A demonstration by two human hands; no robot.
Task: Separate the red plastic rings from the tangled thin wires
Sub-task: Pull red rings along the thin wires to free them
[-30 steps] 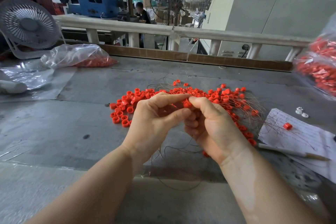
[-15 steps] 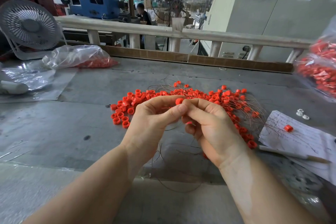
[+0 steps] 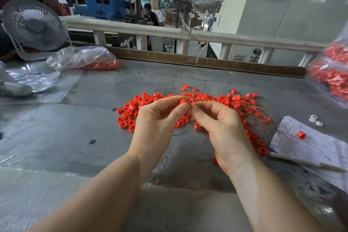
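Note:
Over the grey table, my left hand (image 3: 156, 128) pinches one red plastic ring (image 3: 183, 101) between thumb and forefinger. Right beside it, my right hand (image 3: 224, 133) pinches thin wires (image 3: 211, 100) that lead into the tangle; another red ring shows under its curled fingers. Behind both hands lies a pile of several red rings (image 3: 135, 111), loose on the left. The rings on the right are threaded among tangled thin wires (image 3: 263, 117). More dark wire loops on the table below my wrists.
A sheet of paper (image 3: 308, 143) with a single red ring and a pen lies at the right. Clear bags of red rings sit at the back left (image 3: 84, 60) and far right (image 3: 333, 75). A white fan (image 3: 33, 26) stands back left; a rail bounds the table's far edge.
My hands have drawn slightly apart. The red ring that sat between both hands is now held by my left fingertips alone, while my right fingers keep the wire.

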